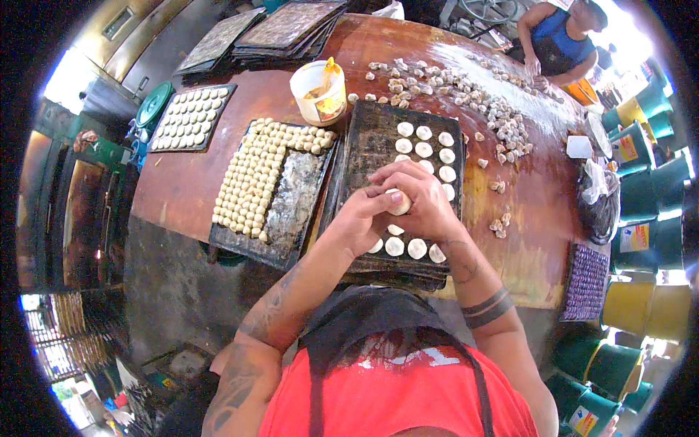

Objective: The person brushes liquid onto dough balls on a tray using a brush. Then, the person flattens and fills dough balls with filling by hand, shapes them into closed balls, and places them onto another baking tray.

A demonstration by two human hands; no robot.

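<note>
A pale round dough piece (398, 204) is between my two hands, over a dark baking tray (368, 146). My left hand (368, 213) is closed on it from the left, with the thumb against the top. From the right, my right hand (421, 191) curls its fingers round the same dough. Flattened white dough rounds (416, 249) lie in rows on the tray beneath, some hidden by my hands. To the left, small dough balls (251, 175) sit packed on a second floured tray (291, 207), leaving part of its surface bare.
A white bucket (314, 95) with a yellow-orange handle inside stands behind the trays. Brown filling lumps (495, 109) spread across the wooden table (531, 211). Stacked trays (287, 33) and a filled tray (191, 120) lie far left. Across, a person (561, 44) works.
</note>
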